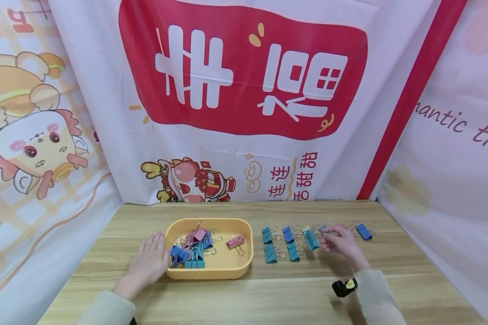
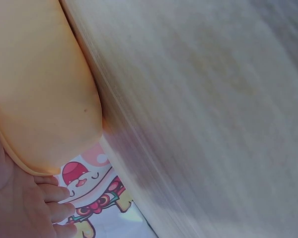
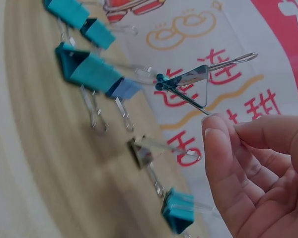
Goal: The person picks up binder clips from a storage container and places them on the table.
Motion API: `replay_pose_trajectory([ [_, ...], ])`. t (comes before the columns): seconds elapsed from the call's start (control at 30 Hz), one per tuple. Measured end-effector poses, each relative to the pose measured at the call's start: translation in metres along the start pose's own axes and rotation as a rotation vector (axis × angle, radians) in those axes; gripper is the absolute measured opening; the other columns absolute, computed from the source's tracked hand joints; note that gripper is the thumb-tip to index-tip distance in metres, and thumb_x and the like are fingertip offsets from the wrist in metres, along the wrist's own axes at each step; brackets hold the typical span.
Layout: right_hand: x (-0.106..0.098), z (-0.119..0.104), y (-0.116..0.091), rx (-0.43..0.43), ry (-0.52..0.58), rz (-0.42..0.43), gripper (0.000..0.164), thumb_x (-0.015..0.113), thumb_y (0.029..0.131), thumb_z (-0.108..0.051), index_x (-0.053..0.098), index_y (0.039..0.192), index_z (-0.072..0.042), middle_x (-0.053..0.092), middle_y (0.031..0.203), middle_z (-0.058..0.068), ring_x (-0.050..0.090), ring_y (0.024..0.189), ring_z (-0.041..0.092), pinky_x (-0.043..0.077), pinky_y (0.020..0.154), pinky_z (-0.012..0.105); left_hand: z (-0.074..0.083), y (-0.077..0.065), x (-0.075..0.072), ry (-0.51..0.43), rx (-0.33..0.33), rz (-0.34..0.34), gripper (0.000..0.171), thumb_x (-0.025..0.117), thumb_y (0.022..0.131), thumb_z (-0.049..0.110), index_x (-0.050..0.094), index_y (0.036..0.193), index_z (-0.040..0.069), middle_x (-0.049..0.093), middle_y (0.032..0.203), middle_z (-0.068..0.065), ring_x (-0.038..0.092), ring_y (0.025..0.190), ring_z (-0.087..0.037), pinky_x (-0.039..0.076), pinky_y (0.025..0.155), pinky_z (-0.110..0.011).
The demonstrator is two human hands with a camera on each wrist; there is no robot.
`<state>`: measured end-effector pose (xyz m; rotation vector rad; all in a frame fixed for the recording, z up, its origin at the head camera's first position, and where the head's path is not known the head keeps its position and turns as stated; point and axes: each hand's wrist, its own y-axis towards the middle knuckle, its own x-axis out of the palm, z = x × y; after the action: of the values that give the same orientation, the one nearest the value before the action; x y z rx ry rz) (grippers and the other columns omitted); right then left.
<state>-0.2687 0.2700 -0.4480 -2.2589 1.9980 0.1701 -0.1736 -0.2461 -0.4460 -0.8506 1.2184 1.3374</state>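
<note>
Right hand (image 1: 342, 242): thumb and fingertips pinch a wire handle of a teal metal binder clip (image 1: 311, 239), to the right of two short rows of teal and blue clips (image 1: 270, 254). Left hand (image 1: 149, 258): fingers straight, laid against the left side of a pale-orange, round-cornered plastic tray (image 1: 211, 274), gripping nothing. Tray contents: heaped pink, blue and teal clips, plus one pink clip (image 1: 235, 242) lying apart. A blue clip (image 1: 364, 231) lies right of the right hand on the wood-grain surface (image 1: 252, 302).

I see glossy teal wedge-shaped metal binder clips (image 1: 294, 253) at five o'clock, a smooth yellow rectangular plastic tray (image 1: 209, 274) at seven, flat brown wood-grained worktop (image 1: 268, 300) beneath, creased red-and-white cloth (image 1: 244, 99) at twelve.
</note>
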Motion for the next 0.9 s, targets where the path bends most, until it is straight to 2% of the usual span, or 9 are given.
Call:
replay_pose_trajectory([
  [0.27,-0.009,0.018,0.0,0.049,-0.011,-0.082,0.029,0.046,0.092,0.003,0.039,0.114,0.022,0.064,0.079,0.015,0.063,0.065,0.018,0.055,0.062,0.03,0.0,0.0,0.001,0.001,-0.007,-0.007,0.057,0.034,0.098,0.022,0.022,0.135,-0.019,0.019,0.141,-0.035,0.017,0.128,-0.051,0.012,0.104,-0.059],
  [0.57,-0.012,0.031,0.0,0.106,-0.036,-0.078,0.03,0.046,0.093,0.001,0.04,0.116,0.019,0.063,0.081,0.014,0.063,0.068,0.02,0.055,0.064,0.033,0.0,0.0,0.0,0.006,-0.008,-0.015,0.057,0.033,0.098,0.023,0.021,0.135,-0.019,0.019,0.141,-0.035,0.017,0.129,-0.05,0.012,0.104,-0.059],
  [0.9,-0.014,0.039,0.002,0.129,-0.041,-0.078,0.025,0.046,0.092,0.003,0.043,0.111,0.019,0.063,0.075,0.013,0.059,0.057,0.014,0.053,0.054,0.027,0.0,0.0,0.0,0.006,-0.007,-0.011,0.057,0.033,0.098,0.023,0.022,0.135,-0.019,0.019,0.141,-0.035,0.017,0.128,-0.051,0.012,0.104,-0.059],
])
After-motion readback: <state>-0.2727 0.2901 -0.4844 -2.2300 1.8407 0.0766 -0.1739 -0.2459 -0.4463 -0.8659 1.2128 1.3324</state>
